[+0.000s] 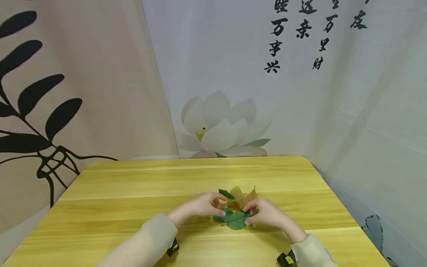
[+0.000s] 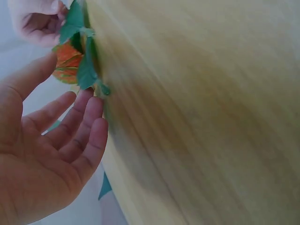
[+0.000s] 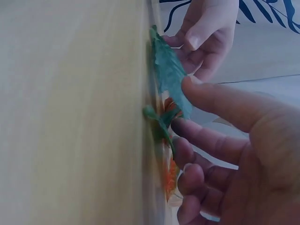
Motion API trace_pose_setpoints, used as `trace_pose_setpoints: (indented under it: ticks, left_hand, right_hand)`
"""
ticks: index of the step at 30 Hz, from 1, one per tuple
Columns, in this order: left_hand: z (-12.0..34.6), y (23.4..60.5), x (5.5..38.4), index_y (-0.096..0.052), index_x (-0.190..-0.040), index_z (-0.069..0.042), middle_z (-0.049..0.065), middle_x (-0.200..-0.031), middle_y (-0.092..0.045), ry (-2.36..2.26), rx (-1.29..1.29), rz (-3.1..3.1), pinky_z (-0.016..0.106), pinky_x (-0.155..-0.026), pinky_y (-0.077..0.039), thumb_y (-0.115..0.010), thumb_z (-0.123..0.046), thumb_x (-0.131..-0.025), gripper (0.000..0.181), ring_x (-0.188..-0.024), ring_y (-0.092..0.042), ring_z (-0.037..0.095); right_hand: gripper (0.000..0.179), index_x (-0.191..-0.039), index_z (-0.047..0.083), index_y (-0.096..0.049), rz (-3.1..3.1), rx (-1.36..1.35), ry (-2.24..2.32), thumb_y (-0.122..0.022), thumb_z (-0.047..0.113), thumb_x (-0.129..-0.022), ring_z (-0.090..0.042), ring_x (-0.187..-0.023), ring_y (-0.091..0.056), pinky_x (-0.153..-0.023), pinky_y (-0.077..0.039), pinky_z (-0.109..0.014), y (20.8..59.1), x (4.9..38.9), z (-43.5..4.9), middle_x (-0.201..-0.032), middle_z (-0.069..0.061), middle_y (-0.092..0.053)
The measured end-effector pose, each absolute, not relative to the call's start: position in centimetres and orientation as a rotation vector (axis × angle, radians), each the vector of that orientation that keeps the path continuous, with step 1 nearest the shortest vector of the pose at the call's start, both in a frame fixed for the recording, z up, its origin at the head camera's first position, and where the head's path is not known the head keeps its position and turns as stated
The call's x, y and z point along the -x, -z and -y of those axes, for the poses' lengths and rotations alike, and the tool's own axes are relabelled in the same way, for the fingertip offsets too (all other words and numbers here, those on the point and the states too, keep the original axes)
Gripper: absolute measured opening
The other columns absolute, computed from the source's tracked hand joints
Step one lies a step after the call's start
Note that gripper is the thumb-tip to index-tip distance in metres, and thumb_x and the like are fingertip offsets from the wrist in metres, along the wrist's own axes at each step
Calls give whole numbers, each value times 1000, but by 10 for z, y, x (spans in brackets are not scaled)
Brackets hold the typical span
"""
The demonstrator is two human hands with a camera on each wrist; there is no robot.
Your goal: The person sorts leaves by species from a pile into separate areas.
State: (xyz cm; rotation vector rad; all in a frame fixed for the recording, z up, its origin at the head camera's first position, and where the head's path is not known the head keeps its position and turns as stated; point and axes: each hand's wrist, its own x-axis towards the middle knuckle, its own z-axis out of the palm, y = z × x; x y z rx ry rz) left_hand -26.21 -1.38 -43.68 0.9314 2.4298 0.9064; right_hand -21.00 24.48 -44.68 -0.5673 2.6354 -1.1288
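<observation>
A small cluster of leaves lies on the wooden table. Its near side is a broad green leaf [image 1: 237, 221] with another green leaf [image 1: 220, 218] to its left. Behind them sit orange-brown leaves [image 1: 236, 204]. At the cluster's left edge my left hand [image 1: 208, 204] is spread loosely, fingertips close to the green leaves; its palm holds nothing in the left wrist view. My right hand [image 1: 267, 213] has its thumb and forefinger at the right end of the broad green leaf, which rises off the wood between them in the right wrist view.
The yellow wood-grain table [image 1: 133, 193] runs back to a printed cloth backdrop [image 1: 233, 55] with a lotus, dark plant and writing. A dark leaf [image 1: 227, 194] lies at the cluster's back left. Black wrist straps [image 1: 286, 259] sit under the sleeves.
</observation>
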Motion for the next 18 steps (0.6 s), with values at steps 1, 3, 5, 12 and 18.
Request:
trace_pose_setpoints:
  ticks: [1, 3, 5, 12, 18]
  left_hand:
    - [13, 438, 262, -59, -131, -10, -3, -95, -63, -896, -931, -2429, 30, -73, -48, -75, -28, -86, 51, -84, -57, 9]
    - [12, 439, 262, -60, -130, -10, -5, -91, -62, -869, -932, -2440, 28, -70, -47, -76, -26, -85, 50, -80, -55, 8]
    - [10, 441, 262, -62, -128, -10, -5, -87, -60, -854, -937, -2449, 27, -68, -46, -77, -23, -84, 48, -76, -53, 7]
    - [6, 441, 258, -68, -114, -8, -2, -87, -61, -855, -945, -2448, 27, -67, -46, -77, -14, -83, 33, -76, -53, 8]
    - [7, 441, 257, -68, -110, -8, -1, -89, -61, -837, -941, -2471, 28, -70, -46, -76, -12, -84, 28, -79, -53, 9]
  right_hand:
    - [33, -104, 4, -71, -2633, 562, 1125, -82, 19, -77, -16, -71, -51, -61, -42, -30, 448, 210, -244, -79, 1, -58]
    - [34, -104, 5, -71, -2636, 549, 1116, -82, 20, -77, -16, -72, -51, -62, -42, -30, 449, 210, -242, -79, 2, -57]
    - [33, -103, 5, -71, -2640, 540, 1112, -82, 20, -76, -17, -71, -50, -62, -41, -31, 449, 210, -241, -78, 2, -57]
    - [20, -88, 10, -67, -2653, 579, 1081, -82, 18, -77, -14, -67, -50, -59, -41, -29, 451, 211, -239, -74, 3, -56]
    - [16, -81, 11, -64, -2638, 596, 1108, -79, 16, -80, -14, -68, -51, -61, -43, -30, 452, 212, -238, -75, 4, -58]
